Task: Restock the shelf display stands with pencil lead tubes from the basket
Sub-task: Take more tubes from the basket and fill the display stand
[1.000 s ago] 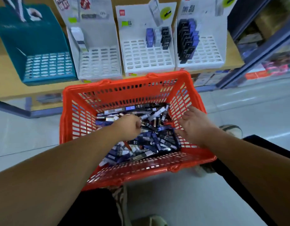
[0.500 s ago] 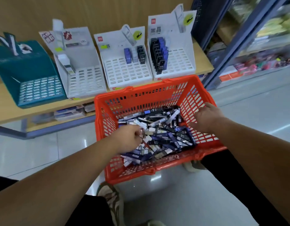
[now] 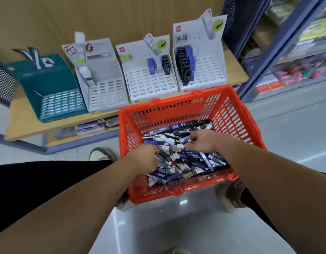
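Note:
An orange plastic basket (image 3: pixel 230 114) sits in front of me, holding a heap of pencil lead tubes (image 3: pixel 187 162) in black, blue and white. My left hand (image 3: pixel 145 158) is dug into the heap's left side, fingers curled round some tubes. My right hand (image 3: pixel 202 140) reaches in from the right and pinches a clear tube at its fingertips. On the wooden shelf (image 3: pixel 26 125) behind stand a teal stand (image 3: pixel 54 88), empty, and three white stands: the left one (image 3: pixel 105 92) with one white tube, the middle one (image 3: pixel 151 85) with a few tubes, the right one (image 3: pixel 208 74) with two rows.
A blue metal shelf upright (image 3: pixel 279 52) rises at the right, with packed goods behind it. Boxes lie on the lower shelf board (image 3: pixel 90 127). My shoe (image 3: pixel 101 154) is on the pale tiled floor left of the basket.
My right hand left the basket's right wall and moved into the heap of tubes. My left hand stayed in the heap. The view swung, so the basket now sits further right.

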